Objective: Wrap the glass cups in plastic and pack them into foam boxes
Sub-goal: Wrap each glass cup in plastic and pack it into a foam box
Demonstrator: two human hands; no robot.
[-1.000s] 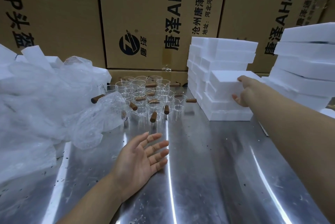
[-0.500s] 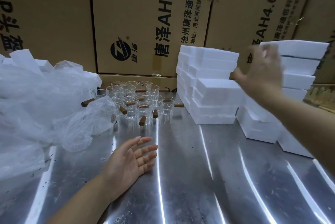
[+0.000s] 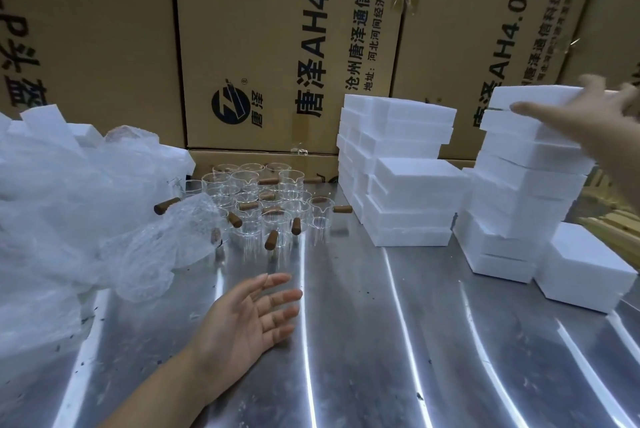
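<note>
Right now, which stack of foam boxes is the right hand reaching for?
The tallest stack, on the right: the right hand is at its top box, though contact is blurred. The lower stack beside the glass cups has no hand near.

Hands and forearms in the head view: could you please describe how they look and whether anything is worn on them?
The left hand and right hand are bare: no gloves, rings or watch visible. Both forearms are bare too, with no sleeve in view. The left nails look short and unpainted; the right hand is too blurred for such detail.
</note>
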